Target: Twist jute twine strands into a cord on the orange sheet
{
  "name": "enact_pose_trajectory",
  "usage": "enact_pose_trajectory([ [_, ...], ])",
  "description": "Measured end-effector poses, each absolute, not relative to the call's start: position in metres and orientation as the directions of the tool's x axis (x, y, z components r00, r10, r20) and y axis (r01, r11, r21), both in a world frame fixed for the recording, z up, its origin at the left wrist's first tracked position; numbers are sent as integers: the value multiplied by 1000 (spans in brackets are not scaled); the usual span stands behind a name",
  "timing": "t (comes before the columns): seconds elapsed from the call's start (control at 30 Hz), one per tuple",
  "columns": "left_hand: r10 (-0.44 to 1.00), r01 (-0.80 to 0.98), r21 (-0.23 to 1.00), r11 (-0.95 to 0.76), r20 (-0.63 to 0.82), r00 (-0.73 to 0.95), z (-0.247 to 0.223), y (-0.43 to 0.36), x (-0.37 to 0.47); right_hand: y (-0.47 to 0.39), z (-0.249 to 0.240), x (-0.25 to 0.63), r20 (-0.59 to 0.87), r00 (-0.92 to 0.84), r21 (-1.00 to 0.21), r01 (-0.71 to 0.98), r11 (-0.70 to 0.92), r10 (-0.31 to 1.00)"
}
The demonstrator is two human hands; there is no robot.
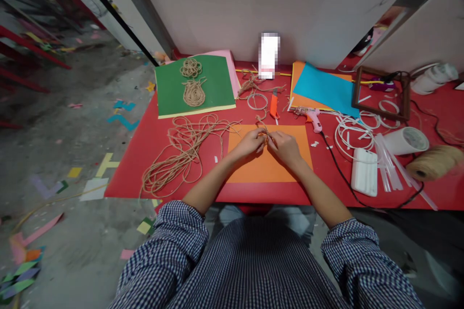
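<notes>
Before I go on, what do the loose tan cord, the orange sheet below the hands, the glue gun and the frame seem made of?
Loose cord: likely jute, matt; tan, fibrous-looking strands.
Orange sheet: paper or thin card, matt; flat, straight-edged.
Glue gun: probably plastic; smooth pink body.
Frame: perhaps stained wood, by its brown, dull bars; plastic not ruled out.

the table [128, 177] is red. tan rope [166, 174] lies toward its near left corner, tan coils [194, 93] on green paper [219, 84] at the far left. the near edge's sheet [268, 166] is orange, the glue gun [314, 119] pink, the sleeves [163, 236] checked dark blue and white.
</notes>
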State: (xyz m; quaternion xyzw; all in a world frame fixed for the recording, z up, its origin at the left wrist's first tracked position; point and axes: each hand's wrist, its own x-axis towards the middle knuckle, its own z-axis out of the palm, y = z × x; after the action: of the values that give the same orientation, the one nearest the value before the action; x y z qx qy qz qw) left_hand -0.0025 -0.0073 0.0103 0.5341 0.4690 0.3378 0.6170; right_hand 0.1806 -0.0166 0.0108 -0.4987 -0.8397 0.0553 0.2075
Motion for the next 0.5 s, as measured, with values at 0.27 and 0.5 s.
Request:
enact_pose_trajectory([
  [0.27,852,-216,922,321,-182,491,3,-12,5,-19,9,177,317,-276,-648,635,420,907],
  [0.5,913,-18,992,124,-107,393,0,-8,3,-19,7,165,94,-176,-976,180,126,980],
])
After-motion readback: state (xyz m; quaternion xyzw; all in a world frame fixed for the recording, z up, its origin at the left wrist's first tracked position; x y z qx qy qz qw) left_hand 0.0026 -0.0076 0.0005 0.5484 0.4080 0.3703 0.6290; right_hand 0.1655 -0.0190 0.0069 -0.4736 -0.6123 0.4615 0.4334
